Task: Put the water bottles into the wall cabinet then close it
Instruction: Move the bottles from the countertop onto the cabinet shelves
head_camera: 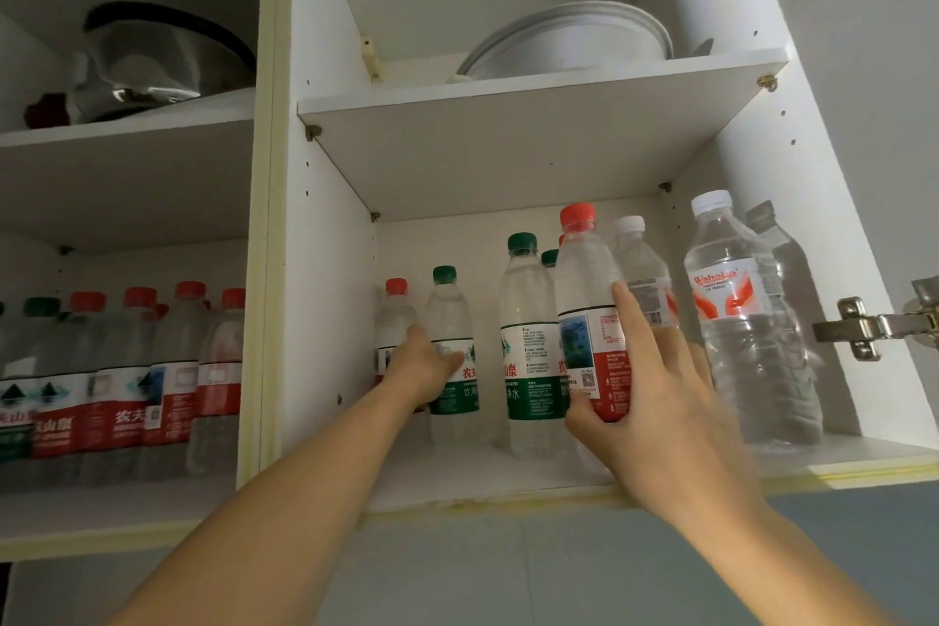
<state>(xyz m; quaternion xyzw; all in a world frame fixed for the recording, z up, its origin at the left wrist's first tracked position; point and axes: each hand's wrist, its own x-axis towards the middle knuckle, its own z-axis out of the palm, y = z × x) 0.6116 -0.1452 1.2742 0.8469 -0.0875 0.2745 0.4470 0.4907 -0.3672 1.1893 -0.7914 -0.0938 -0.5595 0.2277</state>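
Looking up into an open white wall cabinet point(325, 269) with two shelves.

Left hand point(421, 366) reaching deep onto the bottom shelf point(457, 478), fingers curled round a small green-capped bottle point(449, 351). Just left of it, a small red-capped bottle point(394, 315), partly hidden behind the hand.

Right hand point(655, 402) wrapped round a tall red-capped bottle point(589, 310), thumb low on the red label, one finger pointing up along the side. Bottle upright, near the front of the bottom shelf; cannot tell if standing on it or lifted a bit. Hand a little blurry.

Right beside that bottle, on its left, a tall green-capped bottle point(528, 341) standing on the shelf. Behind these, another green cap point(550, 257) peeking out. Behind the held bottle, on its right, a white-capped bottle point(643, 280). Further right, a big clear bottle with a white cap and red label point(731, 300), close to the side wall, with one more clear bottle point(785, 269) behind it.

On the top shelf point(508, 117), a white round dish point(569, 41) leaning back.

Next door on the left, a row of red and green bottles point(127, 371) down low, and a shiny metal pot point(152, 61) up high.

On the right edge, a metal door hinge point(874, 325).
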